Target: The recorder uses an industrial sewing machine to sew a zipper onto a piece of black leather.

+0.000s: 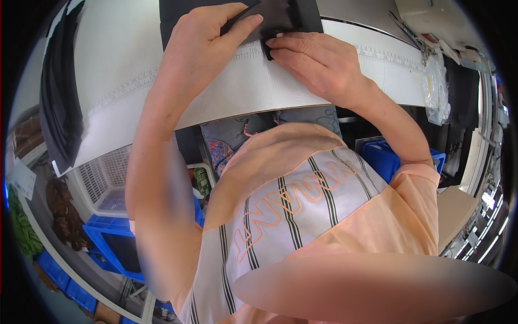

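At the far side of the white table, my left hand (213, 35) pinches the edge of a black fabric piece (240, 16) between thumb and fingers. Just to its right, my right hand (321, 65) has its fingertips pressed together on the folded corner (267, 49) of black material. Between the hands lies a dark, glossy surface (275, 19); whether it belongs to the same piece cannot be made out. A larger black panel (308, 15) spreads under and behind both hands, cut off by the upper edge of view.
A printed ruler scale (124, 83) runs across the white table (216, 97). Black fabric (59, 102) hangs over its left end, and a clear plastic bag (437, 89) at its right. Below left are a white basket (102, 181) and a blue crate (110, 229); another blue crate (380, 156) stands right.
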Available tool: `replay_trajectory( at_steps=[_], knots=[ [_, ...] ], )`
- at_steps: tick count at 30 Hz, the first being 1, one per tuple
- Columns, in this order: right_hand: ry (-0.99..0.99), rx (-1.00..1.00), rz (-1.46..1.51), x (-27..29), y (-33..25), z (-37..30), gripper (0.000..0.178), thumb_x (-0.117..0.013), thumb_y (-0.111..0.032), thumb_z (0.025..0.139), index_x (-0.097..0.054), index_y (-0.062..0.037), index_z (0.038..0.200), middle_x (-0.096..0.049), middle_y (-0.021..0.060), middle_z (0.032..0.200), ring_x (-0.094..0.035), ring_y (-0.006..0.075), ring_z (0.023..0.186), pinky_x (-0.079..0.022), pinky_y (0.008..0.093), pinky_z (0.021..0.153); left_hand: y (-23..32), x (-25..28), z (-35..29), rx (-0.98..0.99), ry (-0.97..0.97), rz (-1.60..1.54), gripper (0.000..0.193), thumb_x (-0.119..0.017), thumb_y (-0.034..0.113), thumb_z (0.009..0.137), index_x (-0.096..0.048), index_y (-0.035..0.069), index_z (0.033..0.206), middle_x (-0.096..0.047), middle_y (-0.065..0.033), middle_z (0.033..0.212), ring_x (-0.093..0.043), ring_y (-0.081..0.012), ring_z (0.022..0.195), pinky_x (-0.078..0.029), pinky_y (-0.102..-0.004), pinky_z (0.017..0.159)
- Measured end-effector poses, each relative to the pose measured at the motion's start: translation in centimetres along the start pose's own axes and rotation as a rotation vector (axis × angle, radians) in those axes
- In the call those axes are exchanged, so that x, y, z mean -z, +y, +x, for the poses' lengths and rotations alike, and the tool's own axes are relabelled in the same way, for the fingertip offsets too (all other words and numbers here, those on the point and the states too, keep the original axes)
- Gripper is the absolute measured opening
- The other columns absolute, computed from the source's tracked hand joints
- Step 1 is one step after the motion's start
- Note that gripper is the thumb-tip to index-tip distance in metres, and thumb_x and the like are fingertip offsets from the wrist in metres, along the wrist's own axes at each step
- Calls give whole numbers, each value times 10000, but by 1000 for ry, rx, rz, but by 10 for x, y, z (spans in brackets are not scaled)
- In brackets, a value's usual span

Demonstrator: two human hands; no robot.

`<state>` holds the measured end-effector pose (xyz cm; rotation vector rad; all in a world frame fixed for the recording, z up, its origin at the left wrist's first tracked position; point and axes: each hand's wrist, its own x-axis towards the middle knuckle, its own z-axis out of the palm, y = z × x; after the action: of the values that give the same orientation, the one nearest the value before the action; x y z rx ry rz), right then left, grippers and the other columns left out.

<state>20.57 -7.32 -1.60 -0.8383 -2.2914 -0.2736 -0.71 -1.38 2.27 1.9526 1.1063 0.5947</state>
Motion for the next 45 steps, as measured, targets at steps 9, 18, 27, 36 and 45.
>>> replay_trajectory(
  at_steps=[9, 18, 27, 36, 45],
  knots=[
    [-103, -14, 17, 8, -5, -1, 214, -633, -82, 727, -666, -31, 933, -691, 63, 1024, -685, 203, 862, -563, 282, 696, 6, -1, -2, -67, 21, 30, 296, -641, 232, 942, -664, -56, 1007, -508, 33, 651, -387, -35, 613, -348, -226, 517],
    [-256, -159, 111, 25, -38, -20, 323, -718, -198, 805, -651, 11, 1040, -644, 125, 1049, -612, 303, 1079, -532, 363, 910, 6, -30, -49, -356, 56, 460, 418, -697, 133, 783, -647, 91, 1196, -628, -34, 1211, -589, -251, 1077, -356, -551, 1024],
    [-247, -178, 200, 30, -38, -16, 310, -708, -187, 802, -651, 23, 1023, -641, 128, 1018, -610, 299, 1097, -534, 366, 900, 4, -44, -51, -387, 226, 541, 406, -727, 77, 645, -721, 111, 1050, -609, 0, 1068, -607, -202, 966, -354, -520, 1028],
    [-191, -193, 161, 27, -37, -15, 330, -722, -185, 774, -660, 40, 1008, -663, 156, 1062, -637, 292, 1070, -551, 362, 877, 13, -22, -46, -375, 283, 359, 486, -707, 43, 581, -736, 116, 1060, -640, 12, 988, -606, -183, 876, -295, -466, 1070],
    [-192, -199, 224, 27, -38, -15, 296, -789, -172, 728, -678, 10, 934, -656, 171, 1040, -648, 331, 1028, -569, 378, 821, 2, -39, -50, -376, 203, 453, 408, -767, 86, 597, -737, 106, 1004, -597, 14, 997, -596, -179, 889, -285, -508, 1067]
  ],
)
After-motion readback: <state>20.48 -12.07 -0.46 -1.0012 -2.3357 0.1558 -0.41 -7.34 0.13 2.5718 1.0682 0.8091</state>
